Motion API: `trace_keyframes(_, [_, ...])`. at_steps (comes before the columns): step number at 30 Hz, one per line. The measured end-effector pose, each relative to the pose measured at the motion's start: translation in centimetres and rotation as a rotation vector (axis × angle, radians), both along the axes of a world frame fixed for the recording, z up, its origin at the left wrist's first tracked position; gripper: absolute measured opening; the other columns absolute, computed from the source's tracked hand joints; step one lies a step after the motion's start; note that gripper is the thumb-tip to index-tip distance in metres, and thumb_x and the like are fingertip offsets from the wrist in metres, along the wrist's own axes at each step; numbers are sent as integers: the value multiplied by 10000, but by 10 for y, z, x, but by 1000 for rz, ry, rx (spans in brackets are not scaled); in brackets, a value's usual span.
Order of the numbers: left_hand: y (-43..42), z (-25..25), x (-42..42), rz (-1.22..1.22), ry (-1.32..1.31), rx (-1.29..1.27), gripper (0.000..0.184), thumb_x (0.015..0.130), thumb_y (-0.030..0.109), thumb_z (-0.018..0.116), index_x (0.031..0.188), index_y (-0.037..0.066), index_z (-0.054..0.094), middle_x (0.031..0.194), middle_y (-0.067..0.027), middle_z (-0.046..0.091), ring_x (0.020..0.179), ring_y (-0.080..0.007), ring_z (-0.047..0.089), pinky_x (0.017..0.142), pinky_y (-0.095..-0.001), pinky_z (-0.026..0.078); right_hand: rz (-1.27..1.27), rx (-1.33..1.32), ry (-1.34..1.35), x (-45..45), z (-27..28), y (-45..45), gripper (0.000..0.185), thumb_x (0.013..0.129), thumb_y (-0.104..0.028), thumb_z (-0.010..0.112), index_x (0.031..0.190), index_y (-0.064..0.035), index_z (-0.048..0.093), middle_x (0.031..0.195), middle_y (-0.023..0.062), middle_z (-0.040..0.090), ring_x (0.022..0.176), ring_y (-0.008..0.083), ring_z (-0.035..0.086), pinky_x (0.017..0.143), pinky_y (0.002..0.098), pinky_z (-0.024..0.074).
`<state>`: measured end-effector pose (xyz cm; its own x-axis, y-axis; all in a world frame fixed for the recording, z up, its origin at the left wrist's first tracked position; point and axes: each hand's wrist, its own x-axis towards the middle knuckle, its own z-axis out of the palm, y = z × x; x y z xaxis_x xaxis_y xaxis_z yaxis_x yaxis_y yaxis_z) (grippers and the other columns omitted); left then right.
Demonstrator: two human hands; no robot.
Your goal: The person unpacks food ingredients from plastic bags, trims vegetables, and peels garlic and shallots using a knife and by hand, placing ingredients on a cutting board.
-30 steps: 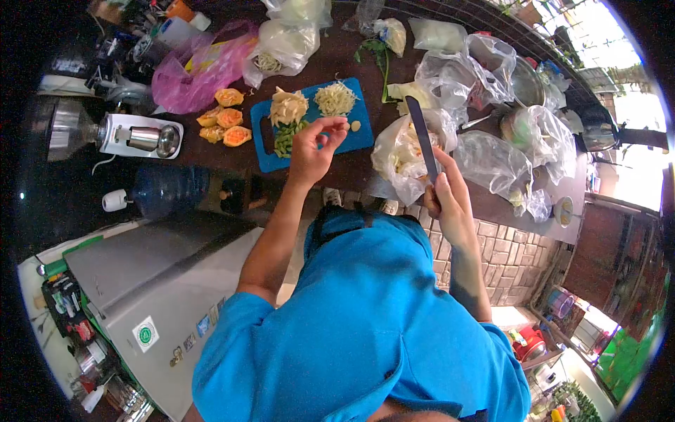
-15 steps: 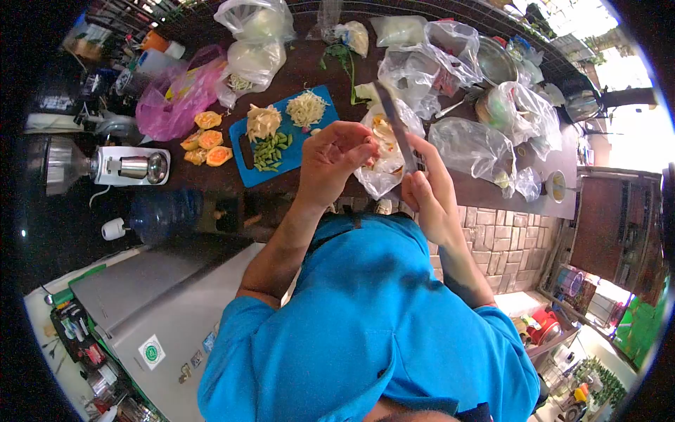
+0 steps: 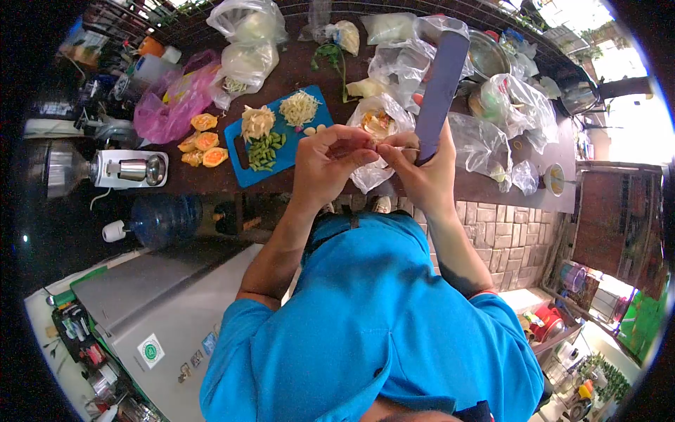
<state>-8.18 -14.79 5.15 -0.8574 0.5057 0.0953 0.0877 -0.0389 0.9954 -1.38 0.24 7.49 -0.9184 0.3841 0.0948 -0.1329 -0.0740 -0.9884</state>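
My right hand (image 3: 430,172) is closed on a knife (image 3: 444,88), its broad dark blade pointing up and away with the flat side towards me. The right thumb reaches across to the fingertips of my left hand (image 3: 327,165), which pinch something small that I cannot make out. Both hands meet above a plastic bag (image 3: 373,172) holding peels and scraps (image 3: 378,123). To the left lies a blue cutting board (image 3: 242,176) with cut green pieces (image 3: 264,151), pale slices (image 3: 258,123), white shreds (image 3: 299,109) and a few small whitish pieces (image 3: 315,130) near my left hand.
Orange cut pieces (image 3: 206,141) and a pink plastic bag (image 3: 165,112) lie left of the board. Filled clear bags (image 3: 249,60) stand at the back. More plastic bags (image 3: 481,144), a metal pot (image 3: 489,56) and a small bowl (image 3: 555,179) are on the right.
The knife has turned from nearly edge-on to flat side towards me, its tip swinging right. My right hand has come closer, its thumb now at my left fingertips.
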Motion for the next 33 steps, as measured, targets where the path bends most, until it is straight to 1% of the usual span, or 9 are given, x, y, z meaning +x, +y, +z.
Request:
trace_keyframes(4, [0,-1,1,-15,-74,45,242,796,5,730,1020,-23,643,912,-114,695,845,-145,679,750,-251,565,36,31,-61,0,-1,3,663,776,-2,742,1318,-36,361,864,75,679,801,107,661,557,168,461])
trace_keyframes(6, [-1,-5,2,-16,-148,80,218,808,21,716,1016,18,653,910,-60,686,805,-127,649,732,-255,529,44,81,-82,0,-2,2,647,781,9,731,1312,-44,366,874,77,679,800,106,660,562,177,468])
trace_keyframes(8, [-3,-9,2,-14,-150,70,219,814,9,704,1025,15,647,913,-58,685,815,-127,648,731,-256,530,-2,143,-75,-3,-1,-3,640,809,39,700,1332,-7,333,798,59,673,615,35,577,534,162,418])
trace_keyframes(10, [-4,-9,2,-12,-153,62,220,820,-3,693,1033,12,641,915,-56,684,825,-126,646,730,-256,531,1,144,-70,-3,0,-4,637,809,34,702,1328,-8,335,798,59,674,618,32,574,535,159,411])
trace_keyframes(16, [-5,-14,0,-24,8,112,196,816,42,717,997,34,642,938,-52,678,866,-127,643,731,-279,535,6,198,-25,-2,-1,-1,640,800,27,715,1320,-13,344,788,45,671,621,21,554,544,150,399])
trace_keyframes(19, [-10,-10,-4,56,213,-136,207,802,71,743,983,48,645,937,-51,678,876,-130,645,744,-287,531,-27,261,-3,-1,-2,5,650,782,33,730,1313,-13,357,773,37,668,615,25,552,543,152,402])
trace_keyframes(26, [-11,-17,-7,48,-8,-40,227,787,49,753,971,36,619,924,-66,682,877,-141,658,769,-286,531,-51,290,-120,-11,-30,10,714,704,22,803,1294,-33,403,728,24,667,558,12,525,473,173,391])
trace_keyframes(29, [-10,-24,-8,37,-68,10,229,786,26,745,976,33,619,909,-65,684,874,-146,663,779,-284,534,-34,420,-265,-10,-33,14,718,656,-63,836,1264,-39,456,834,56,713,700,116,644,578,266,464])
trace_keyframes(33, [-7,-19,-10,55,-101,6,204,773,6,748,948,12,643,895,-71,689,867,-152,669,785,-285,542,-12,388,-275,-7,-24,12,720,667,-59,828,1277,-49,446,813,40,712,699,70,635,516,248,430])
